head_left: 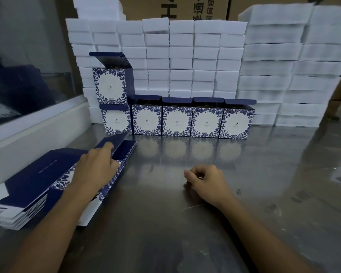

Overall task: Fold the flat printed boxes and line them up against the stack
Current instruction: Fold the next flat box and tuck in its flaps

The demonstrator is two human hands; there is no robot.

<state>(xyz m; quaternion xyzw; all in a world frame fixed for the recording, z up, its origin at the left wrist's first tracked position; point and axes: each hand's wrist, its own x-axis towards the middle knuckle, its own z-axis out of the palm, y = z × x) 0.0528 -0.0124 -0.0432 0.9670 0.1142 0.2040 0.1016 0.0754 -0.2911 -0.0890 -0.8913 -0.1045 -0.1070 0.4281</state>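
A pile of flat navy and white floral printed boxes (34,180) lies at the left of the steel table. My left hand (96,168) rests on the pile and its fingers pinch the raised flap of the top flat box (114,141). My right hand (205,179) rests on the table with its fingers loosely curled, holding nothing. Several folded boxes (191,121) stand in a row against the stack of white foam blocks (185,56), lids open. One more folded box (110,85) sits on top of the leftmost one.
The reflective steel table (244,194) stretches to the right and front. A taller foam stack (295,66) stands at the back right. A white ledge with a dark window (28,123) runs along the left. Cardboard cartons (175,8) stand behind the foam.
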